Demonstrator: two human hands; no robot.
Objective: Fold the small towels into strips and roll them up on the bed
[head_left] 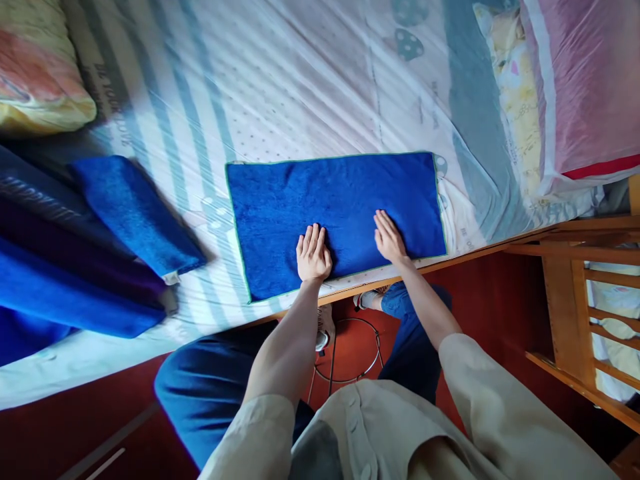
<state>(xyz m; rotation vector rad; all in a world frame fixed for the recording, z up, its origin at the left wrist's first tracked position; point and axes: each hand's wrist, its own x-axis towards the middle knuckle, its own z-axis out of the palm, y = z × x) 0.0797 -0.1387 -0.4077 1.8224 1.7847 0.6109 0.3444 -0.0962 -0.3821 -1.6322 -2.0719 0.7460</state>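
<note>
A blue towel (280, 207) with a thin green edge lies spread out on the bed, near its front side. My left hand (313, 253) rests flat on the lower middle of the towel, fingers stretched forward. To the right of it, my right hand (389, 237) also lies palm down on the cloth, fingers straight and tilted leftward. Neither hand grips the fabric. A folded blue towel (137, 210) with a small white tag sits to the left, beside a heap of blue and dark cloths (65, 267).
The bed's patterned sheet (310, 80) runs under everything. A pink pillow in a clear cover (590, 87) stands at the right, a yellow and orange bundle (40, 73) at the upper left. A wooden bed frame (570, 300) and a round metal stool base (350, 380) are near my legs.
</note>
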